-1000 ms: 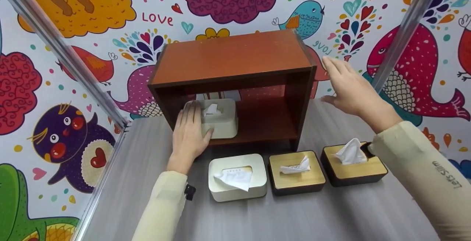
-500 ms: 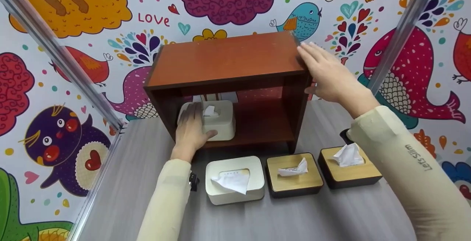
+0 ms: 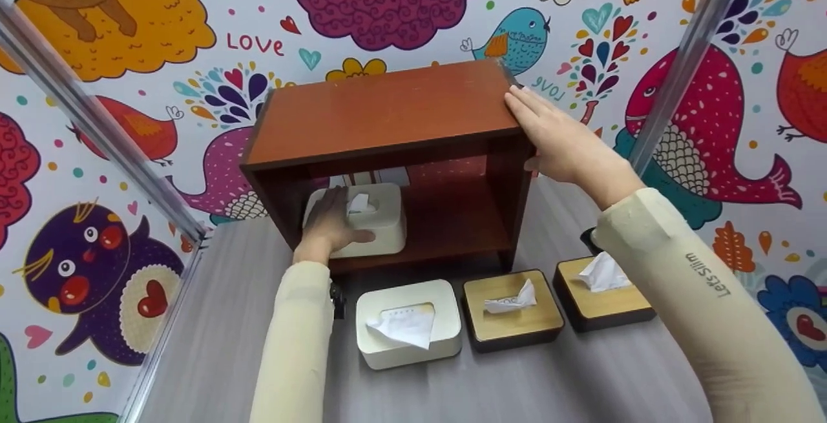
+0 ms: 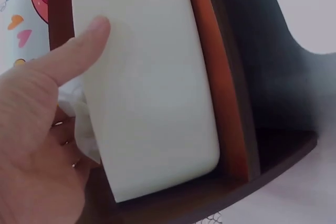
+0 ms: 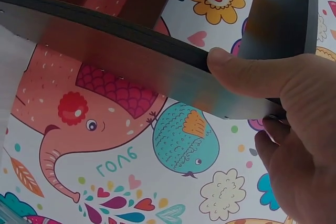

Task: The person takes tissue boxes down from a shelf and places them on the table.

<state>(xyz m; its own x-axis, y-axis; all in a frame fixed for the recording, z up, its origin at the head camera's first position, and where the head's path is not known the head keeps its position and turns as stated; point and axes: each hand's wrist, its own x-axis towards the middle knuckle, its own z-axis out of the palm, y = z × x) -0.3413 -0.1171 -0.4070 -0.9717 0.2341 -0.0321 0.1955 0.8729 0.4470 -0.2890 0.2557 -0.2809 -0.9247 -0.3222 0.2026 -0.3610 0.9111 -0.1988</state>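
Note:
A cream tissue box [image 3: 381, 237] stands inside the reddish-brown wooden shelf [image 3: 387, 113], at the left of its compartment. My left hand [image 3: 328, 224] rests on the left part of its top, and in the left wrist view the thumb lies against the box's smooth front face [image 4: 149, 87]. White tissue [image 4: 84, 121] shows beside the fingers, which are partly hidden. My right hand [image 3: 559, 142] holds the shelf's upper right corner. In the right wrist view its thumb presses the side panel's front edge, while the fingers bend over the top, partly out of sight.
In front of the shelf on the grey table [image 3: 219, 319] stand another cream tissue box [image 3: 381, 355] and two dark tissue boxes with wooden lids, one in the middle [image 3: 491, 323] and one at right [image 3: 585, 300]. A cartoon-printed wall [image 3: 420, 3] rises close behind.
My right hand has come left from beside the shelf onto its upper right corner. My left hand stays on the box, its fingers lying deeper inside the shelf. The view has shifted slightly.

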